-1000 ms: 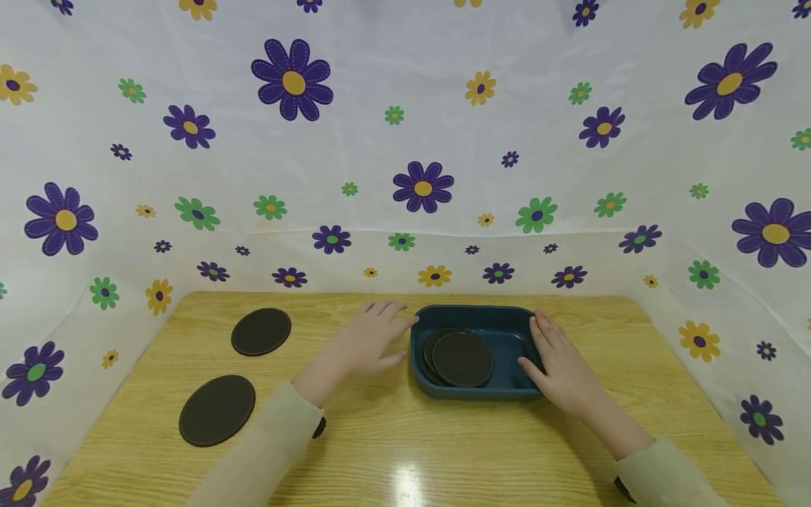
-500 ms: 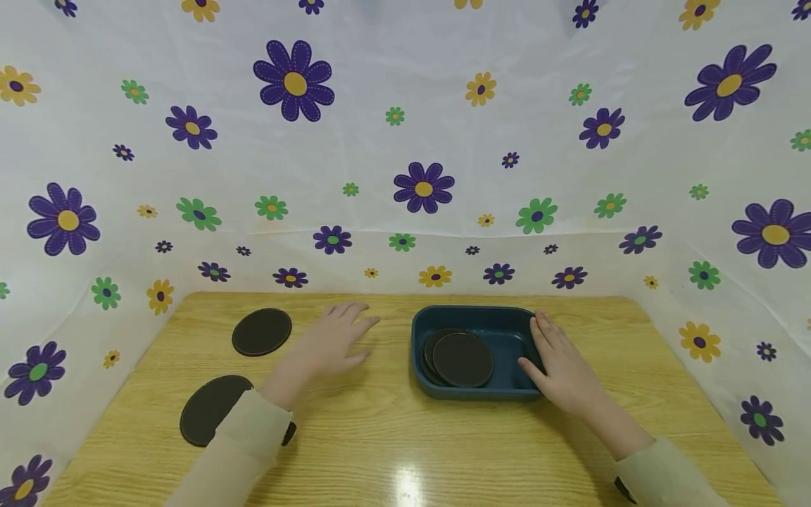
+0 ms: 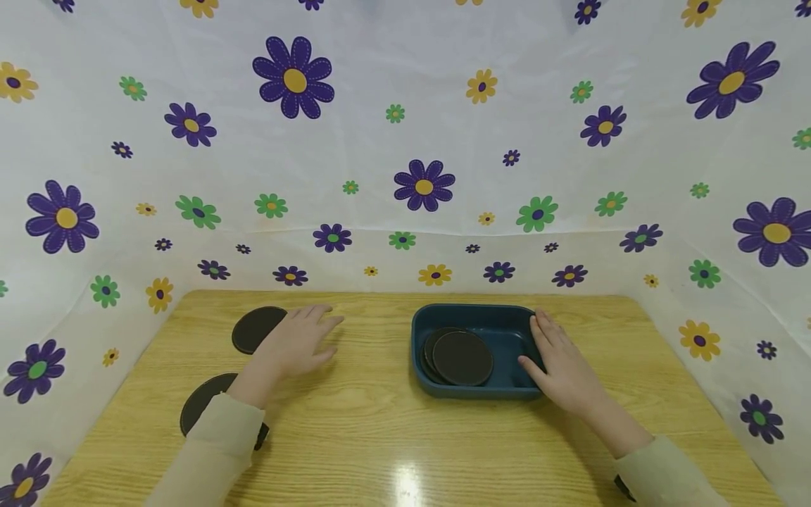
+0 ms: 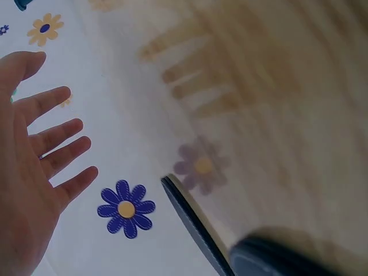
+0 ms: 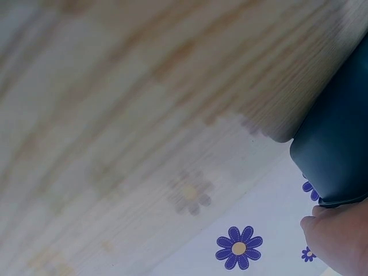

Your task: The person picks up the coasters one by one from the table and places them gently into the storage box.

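Note:
My left hand hovers with spread fingers over the table's left side, holding nothing. It partly covers a round black coaster farther back. A second black coaster lies nearer, partly hidden by my left wrist and sleeve. In the left wrist view the fingers are spread apart above the coaster edges. A dark blue rectangular tub stands right of centre. Overlapping black coasters lie in its left half. My right hand rests on the tub's right rim, fingers fairly straight, thumb reaching over the inside.
The wooden table spans the space between both arms. White cloth printed with flowers hangs behind it and along both sides. A bright light reflection lies near the table's front.
My left hand has moved left, from beside the tub to the far coaster, and its sleeve now covers part of the near coaster. The right hand and the tub stay in place.

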{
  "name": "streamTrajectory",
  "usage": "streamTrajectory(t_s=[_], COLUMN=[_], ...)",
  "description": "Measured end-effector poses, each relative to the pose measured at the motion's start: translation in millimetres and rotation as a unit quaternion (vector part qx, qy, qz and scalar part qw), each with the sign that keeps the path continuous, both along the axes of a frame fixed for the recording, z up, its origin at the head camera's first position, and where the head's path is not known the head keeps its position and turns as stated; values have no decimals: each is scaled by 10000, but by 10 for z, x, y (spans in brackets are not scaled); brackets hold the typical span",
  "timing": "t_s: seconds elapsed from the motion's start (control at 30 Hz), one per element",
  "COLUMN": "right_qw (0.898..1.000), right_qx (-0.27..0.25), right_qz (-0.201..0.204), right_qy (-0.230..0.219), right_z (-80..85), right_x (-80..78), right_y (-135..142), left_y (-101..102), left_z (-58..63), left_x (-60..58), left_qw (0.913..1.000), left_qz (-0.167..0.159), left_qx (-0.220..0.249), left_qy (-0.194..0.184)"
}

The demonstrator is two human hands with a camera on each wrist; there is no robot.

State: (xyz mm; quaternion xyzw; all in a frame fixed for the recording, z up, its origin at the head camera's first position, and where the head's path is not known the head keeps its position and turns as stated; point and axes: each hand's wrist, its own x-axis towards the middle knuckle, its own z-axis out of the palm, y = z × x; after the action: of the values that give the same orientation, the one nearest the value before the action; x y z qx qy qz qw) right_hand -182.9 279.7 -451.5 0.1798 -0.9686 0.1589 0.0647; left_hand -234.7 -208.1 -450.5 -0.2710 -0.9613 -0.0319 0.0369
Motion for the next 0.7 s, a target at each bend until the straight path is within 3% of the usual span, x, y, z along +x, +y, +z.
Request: streamTrajectory(t_s=[0.7], right_qw=[9998], right_qx=[120], right_qz=[-60], right_qy=[-170], right_z=[5], right_x=[-1], right_y=[10], left_y=[-431], left_z=[-33], left_x=[-39], left_qw=[9984], left_qz=[504], left_qx=[-270], left_qy=[-24])
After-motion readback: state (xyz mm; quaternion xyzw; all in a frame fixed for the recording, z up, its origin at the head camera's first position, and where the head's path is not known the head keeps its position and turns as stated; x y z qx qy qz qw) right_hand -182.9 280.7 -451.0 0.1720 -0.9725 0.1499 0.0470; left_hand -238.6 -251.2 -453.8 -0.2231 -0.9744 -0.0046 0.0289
